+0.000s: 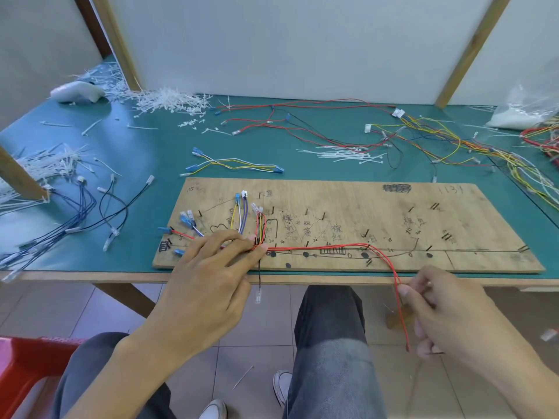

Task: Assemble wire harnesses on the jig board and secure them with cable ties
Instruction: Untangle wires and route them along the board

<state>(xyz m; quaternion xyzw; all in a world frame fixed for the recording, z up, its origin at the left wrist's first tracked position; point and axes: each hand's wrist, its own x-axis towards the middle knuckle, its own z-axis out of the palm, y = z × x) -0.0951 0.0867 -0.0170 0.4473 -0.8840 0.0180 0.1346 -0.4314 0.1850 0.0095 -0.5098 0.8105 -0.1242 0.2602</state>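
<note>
A wooden jig board (393,213) with nails and pen marks lies at the table's front edge. Several coloured wires with blue and clear terminals (242,219) run between the nails on its left part. My left hand (208,279) pinches that bundle near the board's front edge. Red wires (332,247) lead from there to the right along the board and bend down over the edge. My right hand (444,313), below the table edge, holds these red wires between thumb and fingers. A black wire (259,276) with a clear terminal hangs off the front.
White cable ties (348,154) lie behind the board, with bigger heaps at the back left (169,99) and far left. Loose wire sets (236,164) lie on the green mat, and a tangle fills the right side (453,140). A red crate (27,370) stands on the floor.
</note>
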